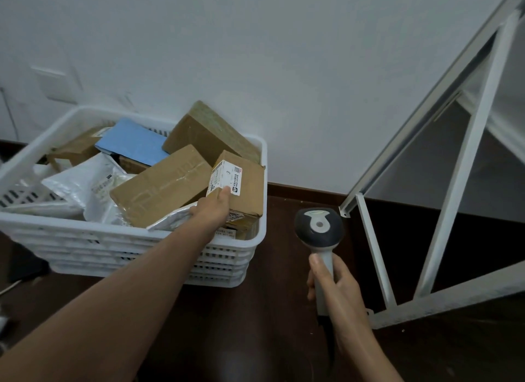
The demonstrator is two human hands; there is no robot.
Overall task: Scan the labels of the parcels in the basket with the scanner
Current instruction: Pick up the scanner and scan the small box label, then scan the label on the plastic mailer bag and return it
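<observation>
A person's left hand (pixel 213 211) grips a small cardboard box (pixel 241 188) in a white plastic basket (pixel 119 239) while the right hand (pixel 335 285) holds a handheld barcode scanner (pixel 319 231).

The left fingers are closed on the box at the basket's right end, thumb on its white shipping label (pixel 225 177). The right fingers wrap fully round the scanner's handle, just right of the basket above the dark floor (pixel 270 310). More cardboard boxes, white poly mailers (pixel 85 185) and a blue envelope (pixel 130 142) fill the basket.
</observation>
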